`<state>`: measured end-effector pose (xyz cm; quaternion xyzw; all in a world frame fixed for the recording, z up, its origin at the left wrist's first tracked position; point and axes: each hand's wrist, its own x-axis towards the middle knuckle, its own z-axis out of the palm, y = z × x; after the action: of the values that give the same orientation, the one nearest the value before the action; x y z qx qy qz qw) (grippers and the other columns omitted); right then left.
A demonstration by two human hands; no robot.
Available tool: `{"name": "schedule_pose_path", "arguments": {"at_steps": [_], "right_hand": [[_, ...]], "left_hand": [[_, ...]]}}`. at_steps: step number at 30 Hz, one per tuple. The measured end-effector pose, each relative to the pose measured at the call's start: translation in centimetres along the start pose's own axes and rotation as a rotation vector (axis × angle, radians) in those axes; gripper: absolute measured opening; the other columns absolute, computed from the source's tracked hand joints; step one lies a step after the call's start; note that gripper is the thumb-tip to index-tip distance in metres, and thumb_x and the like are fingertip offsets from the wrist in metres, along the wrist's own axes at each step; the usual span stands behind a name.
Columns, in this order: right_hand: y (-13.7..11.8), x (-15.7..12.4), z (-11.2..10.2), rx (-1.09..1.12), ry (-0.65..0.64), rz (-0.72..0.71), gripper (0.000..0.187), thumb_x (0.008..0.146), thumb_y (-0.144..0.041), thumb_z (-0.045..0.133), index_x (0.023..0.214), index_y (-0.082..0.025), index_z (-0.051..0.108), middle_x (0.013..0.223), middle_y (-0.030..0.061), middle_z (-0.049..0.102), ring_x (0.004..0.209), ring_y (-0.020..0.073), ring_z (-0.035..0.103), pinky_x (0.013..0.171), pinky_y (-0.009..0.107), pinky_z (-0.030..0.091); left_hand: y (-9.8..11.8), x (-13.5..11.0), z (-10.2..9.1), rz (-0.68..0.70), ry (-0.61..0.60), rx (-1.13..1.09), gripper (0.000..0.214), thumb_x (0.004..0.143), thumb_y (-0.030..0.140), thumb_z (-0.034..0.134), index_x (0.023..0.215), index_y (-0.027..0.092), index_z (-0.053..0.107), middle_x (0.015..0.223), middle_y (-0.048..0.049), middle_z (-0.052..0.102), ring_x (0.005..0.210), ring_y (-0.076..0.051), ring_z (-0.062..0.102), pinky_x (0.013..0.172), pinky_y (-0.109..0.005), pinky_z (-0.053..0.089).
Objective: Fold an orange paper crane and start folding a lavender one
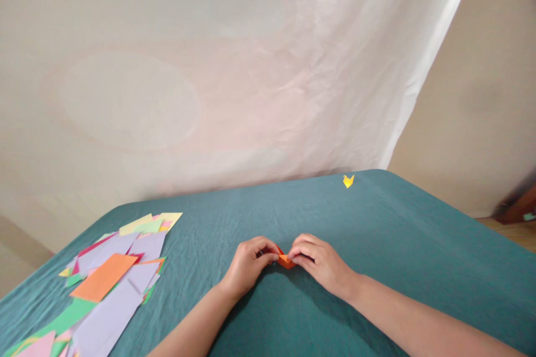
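A small folded piece of orange paper [286, 261] is held between my two hands over the middle of the table. My left hand [253, 261] pinches its left side, thumb and fingers closed on it. From the other side, my right hand [317, 261] grips the right end with its fingertips. Parts of the folds are hidden behind my fingers, so the full shape of the paper cannot be made out.
A loose pile of coloured paper sheets [119, 248] lies on the left of the table, with an orange sheet [104, 277] on top. A small yellow folded paper figure [348, 181] stands near the far edge of the green cloth-covered table [402, 234]. Behind hangs a pale sheet [251, 78].
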<state>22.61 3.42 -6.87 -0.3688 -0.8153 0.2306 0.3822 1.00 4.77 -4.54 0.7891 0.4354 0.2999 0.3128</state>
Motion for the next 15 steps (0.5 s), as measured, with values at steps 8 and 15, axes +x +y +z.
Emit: {"name": "schedule_pose_path", "arguments": {"at_steps": [8,15], "right_hand": [[-0.1,0.0,0.0,0.006,0.03,0.016,0.01,0.09,-0.017,0.057,0.089,-0.023,0.066,0.087,0.0013,0.063,0.083,0.0152,0.059,0.076,0.027,0.045],[-0.3,-0.1,-0.2,-0.049,0.06,0.037,0.01,0.091,-0.018,0.056,0.087,-0.022,0.064,0.084,0.001,0.063,0.081,0.0158,0.058,0.074,0.027,0.044]], "left_hand": [[-0.1,0.0,0.2,-0.102,0.182,-0.039,0.015,0.081,0.024,0.058,0.095,0.02,0.061,0.084,0.0007,0.067,0.066,-0.013,0.06,0.063,-0.022,0.044],[0.9,-0.7,1.2,-0.161,0.209,0.04,0.009,0.084,0.026,0.054,0.08,0.02,0.059,0.072,0.0022,0.065,0.068,-0.015,0.061,0.061,-0.023,0.042]]}}
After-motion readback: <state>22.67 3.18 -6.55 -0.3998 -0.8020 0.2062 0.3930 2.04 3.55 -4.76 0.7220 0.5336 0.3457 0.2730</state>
